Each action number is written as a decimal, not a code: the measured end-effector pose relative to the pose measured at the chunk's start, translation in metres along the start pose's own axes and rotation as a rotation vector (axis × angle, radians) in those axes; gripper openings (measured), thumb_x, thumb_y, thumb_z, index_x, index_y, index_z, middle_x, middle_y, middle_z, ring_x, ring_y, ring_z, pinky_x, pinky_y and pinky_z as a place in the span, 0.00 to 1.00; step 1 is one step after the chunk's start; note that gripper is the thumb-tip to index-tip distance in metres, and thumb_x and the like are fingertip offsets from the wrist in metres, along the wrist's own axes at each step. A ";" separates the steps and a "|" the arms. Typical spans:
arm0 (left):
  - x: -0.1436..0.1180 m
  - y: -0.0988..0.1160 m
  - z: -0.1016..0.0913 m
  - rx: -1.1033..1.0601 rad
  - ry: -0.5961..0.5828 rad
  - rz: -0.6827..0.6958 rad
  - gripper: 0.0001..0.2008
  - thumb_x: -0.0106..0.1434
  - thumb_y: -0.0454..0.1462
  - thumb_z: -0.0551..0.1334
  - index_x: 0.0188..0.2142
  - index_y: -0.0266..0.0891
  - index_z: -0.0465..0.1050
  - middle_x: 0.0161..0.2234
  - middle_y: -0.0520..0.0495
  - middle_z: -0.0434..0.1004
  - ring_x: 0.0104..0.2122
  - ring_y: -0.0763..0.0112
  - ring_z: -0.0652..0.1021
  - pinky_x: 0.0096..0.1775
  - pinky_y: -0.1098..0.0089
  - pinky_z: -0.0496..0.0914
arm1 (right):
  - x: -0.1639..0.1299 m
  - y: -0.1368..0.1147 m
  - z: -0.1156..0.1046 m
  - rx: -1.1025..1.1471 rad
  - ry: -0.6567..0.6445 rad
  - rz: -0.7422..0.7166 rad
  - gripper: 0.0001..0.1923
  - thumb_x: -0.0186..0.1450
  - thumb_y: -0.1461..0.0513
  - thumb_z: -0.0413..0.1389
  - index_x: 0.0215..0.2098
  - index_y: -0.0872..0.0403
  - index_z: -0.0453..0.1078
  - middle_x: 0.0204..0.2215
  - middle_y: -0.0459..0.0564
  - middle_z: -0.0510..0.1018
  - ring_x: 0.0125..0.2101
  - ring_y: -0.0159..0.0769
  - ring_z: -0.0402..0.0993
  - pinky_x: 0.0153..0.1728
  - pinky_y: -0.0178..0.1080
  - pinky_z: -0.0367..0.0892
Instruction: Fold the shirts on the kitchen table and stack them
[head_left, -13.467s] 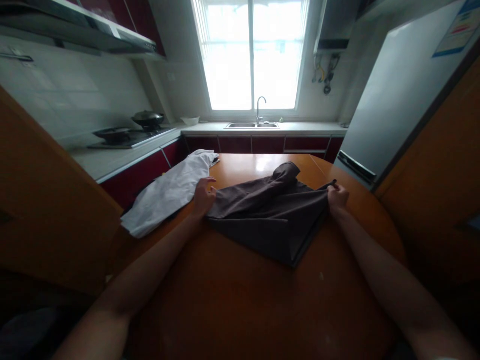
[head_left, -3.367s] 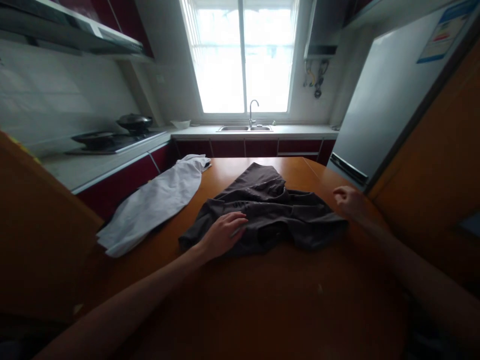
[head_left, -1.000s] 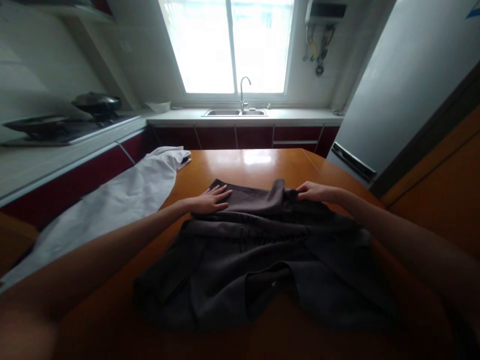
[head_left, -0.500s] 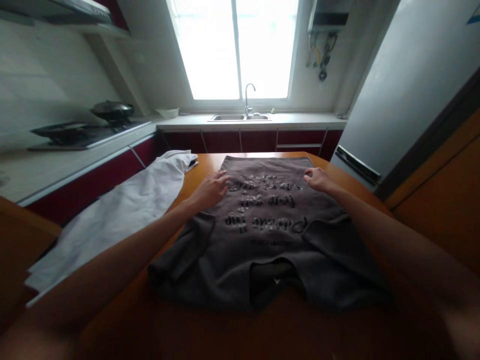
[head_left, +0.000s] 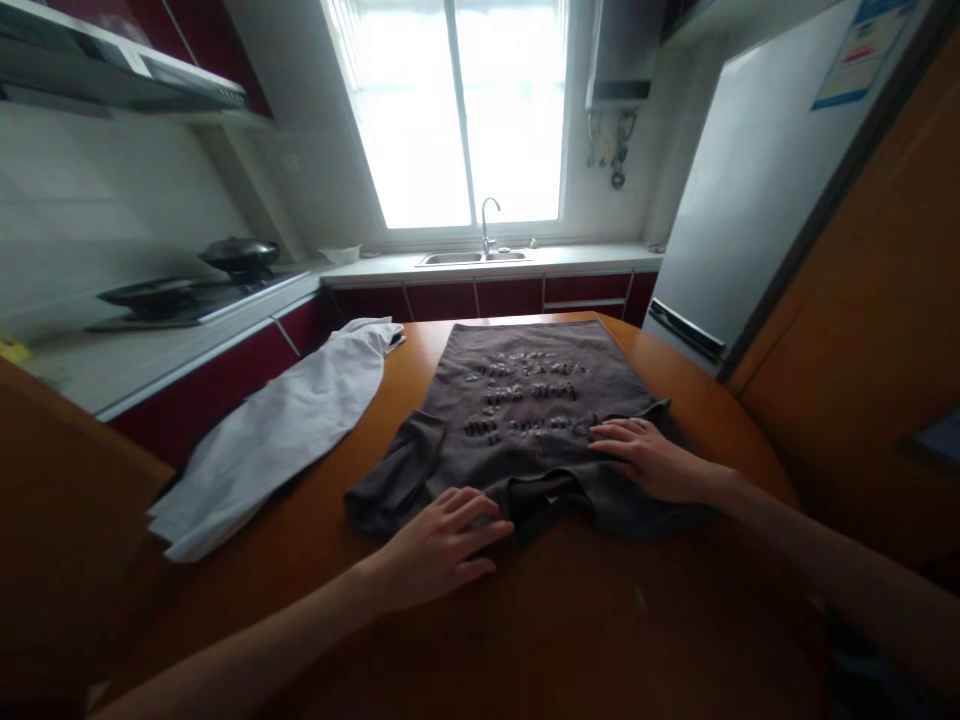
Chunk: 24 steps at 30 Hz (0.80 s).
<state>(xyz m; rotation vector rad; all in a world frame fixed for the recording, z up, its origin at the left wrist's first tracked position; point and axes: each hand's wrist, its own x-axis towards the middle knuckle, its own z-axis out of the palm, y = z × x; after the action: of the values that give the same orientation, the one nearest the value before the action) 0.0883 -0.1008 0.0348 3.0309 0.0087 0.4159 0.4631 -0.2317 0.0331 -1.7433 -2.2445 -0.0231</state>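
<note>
A double-bowl sink [head_left: 451, 259] is set into the countertop [head_left: 592, 259] below the window [head_left: 517, 120]; a lidded wok [head_left: 238, 252] is supported on the cooktop [head_left: 196, 312].

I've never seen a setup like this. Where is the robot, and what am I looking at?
There's no robot here: these are a person's bare hands. Every picture comes from one camera worn on that person's head, looking forward and down.

On the wooden table lies a dark gray shirt, spread out with its neck opening toward the wearer, so its lettering appears upside down. A white garment lies to its left.

The left hand is by the neck opening; the right hand is over the shirt's right side. Neither seems to grip anything. Behind are a sink and a window.
</note>
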 end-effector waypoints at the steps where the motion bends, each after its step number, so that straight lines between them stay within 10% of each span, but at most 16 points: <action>1: 0.002 0.004 0.006 0.040 -0.009 0.027 0.18 0.68 0.42 0.64 0.56 0.45 0.71 0.49 0.43 0.75 0.49 0.58 0.74 0.51 0.59 0.72 | -0.006 -0.003 0.006 -0.051 0.045 0.059 0.22 0.68 0.64 0.54 0.59 0.46 0.70 0.61 0.55 0.70 0.60 0.51 0.64 0.60 0.56 0.59; 9: 0.017 0.002 0.024 0.191 0.051 0.056 0.08 0.72 0.34 0.56 0.47 0.40 0.73 0.42 0.44 0.75 0.40 0.65 0.77 0.42 0.66 0.73 | -0.017 -0.003 0.030 -0.070 0.230 0.540 0.07 0.68 0.60 0.54 0.34 0.52 0.73 0.37 0.54 0.78 0.40 0.44 0.75 0.42 0.41 0.68; 15: 0.011 0.003 0.013 -0.091 0.195 -0.019 0.10 0.74 0.32 0.52 0.49 0.40 0.69 0.47 0.43 0.76 0.46 0.66 0.77 0.50 0.65 0.73 | -0.061 0.060 -0.004 0.251 0.788 1.055 0.17 0.67 0.54 0.48 0.40 0.56 0.73 0.38 0.60 0.81 0.38 0.46 0.77 0.37 0.40 0.68; 18: 0.007 0.000 0.007 -0.194 0.168 0.049 0.10 0.74 0.33 0.52 0.50 0.40 0.69 0.48 0.43 0.77 0.47 0.67 0.78 0.51 0.65 0.73 | -0.107 0.086 -0.011 0.255 0.864 1.345 0.18 0.64 0.58 0.49 0.45 0.60 0.73 0.39 0.64 0.80 0.40 0.50 0.77 0.39 0.44 0.70; 24: 0.004 -0.005 -0.003 -0.190 0.039 0.116 0.13 0.73 0.37 0.55 0.56 0.42 0.69 0.49 0.42 0.78 0.48 0.65 0.78 0.52 0.64 0.72 | -0.148 0.049 -0.002 -0.084 0.768 1.148 0.23 0.62 0.59 0.54 0.53 0.60 0.70 0.47 0.67 0.75 0.51 0.57 0.71 0.53 0.53 0.66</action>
<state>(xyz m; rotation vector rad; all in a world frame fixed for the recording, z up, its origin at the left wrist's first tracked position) 0.0914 -0.0950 0.0383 2.8448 -0.1935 0.4570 0.5425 -0.3590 -0.0092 -2.2639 -0.5825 -0.4415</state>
